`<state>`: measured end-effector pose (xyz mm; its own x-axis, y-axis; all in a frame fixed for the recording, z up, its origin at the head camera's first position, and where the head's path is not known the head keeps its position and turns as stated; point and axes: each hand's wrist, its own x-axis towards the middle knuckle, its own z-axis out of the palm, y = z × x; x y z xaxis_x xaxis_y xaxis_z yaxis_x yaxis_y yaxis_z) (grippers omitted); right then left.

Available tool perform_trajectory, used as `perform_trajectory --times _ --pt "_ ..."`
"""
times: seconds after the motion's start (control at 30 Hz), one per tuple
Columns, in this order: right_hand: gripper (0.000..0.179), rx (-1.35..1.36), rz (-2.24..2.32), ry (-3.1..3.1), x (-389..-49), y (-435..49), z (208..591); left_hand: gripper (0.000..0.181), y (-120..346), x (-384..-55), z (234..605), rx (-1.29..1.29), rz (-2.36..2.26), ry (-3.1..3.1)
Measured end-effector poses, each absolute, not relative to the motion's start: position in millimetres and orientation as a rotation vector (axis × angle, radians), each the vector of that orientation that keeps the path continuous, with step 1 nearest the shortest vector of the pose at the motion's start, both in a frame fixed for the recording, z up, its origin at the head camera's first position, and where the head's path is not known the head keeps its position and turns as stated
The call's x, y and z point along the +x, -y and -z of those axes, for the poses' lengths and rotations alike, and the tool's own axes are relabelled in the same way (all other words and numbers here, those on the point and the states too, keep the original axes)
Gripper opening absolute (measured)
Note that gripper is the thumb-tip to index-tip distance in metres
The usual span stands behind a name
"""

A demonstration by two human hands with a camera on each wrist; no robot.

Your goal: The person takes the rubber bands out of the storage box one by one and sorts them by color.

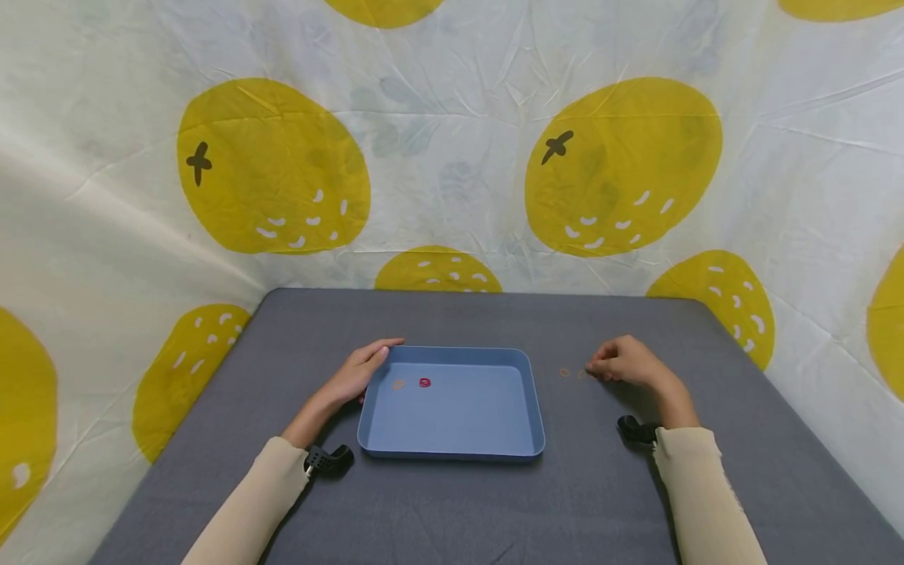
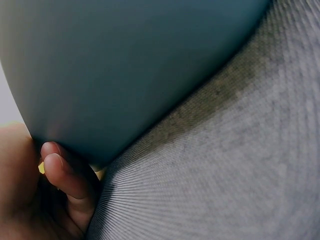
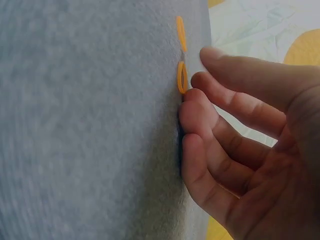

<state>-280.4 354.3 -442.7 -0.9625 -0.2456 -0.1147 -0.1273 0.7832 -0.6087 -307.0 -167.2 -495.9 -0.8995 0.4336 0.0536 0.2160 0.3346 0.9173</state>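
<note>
A blue rectangular tray (image 1: 452,424) lies on the grey table. My left hand (image 1: 358,373) grips its far left corner, thumb along the rim; in the left wrist view curled fingers (image 2: 65,175) lie against the outer wall. Right of the tray, my right hand (image 1: 628,362) reaches down to the tabletop beside small orange rubber bands (image 1: 564,373). From the right wrist, its bent fingertips (image 3: 192,117) are right at the nearer orange band (image 3: 182,77), with the thumb apart from them. Inside the tray are an orange band (image 1: 399,384) and red bands (image 1: 424,383).
Grey cloth covers the table (image 1: 452,510). Behind and beside it hangs a white curtain (image 1: 445,173) printed with large yellow fruit. A black wrist device (image 1: 330,461) sits at the left cuff, and another black device (image 1: 637,429) at the right.
</note>
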Motion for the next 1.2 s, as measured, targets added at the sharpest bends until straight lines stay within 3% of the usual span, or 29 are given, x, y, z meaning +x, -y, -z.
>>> perform_trajectory --times 0.43,1.2 --pt "0.015 -0.296 0.919 -2.848 -281.5 -348.5 435.6 0.046 168.6 -306.9 495.4 0.582 -1.579 -2.411" --pt "0.008 -0.603 0.833 -2.932 -285.0 -288.8 404.0 0.043 166.2 -304.4 494.1 0.563 -1.598 -2.408"
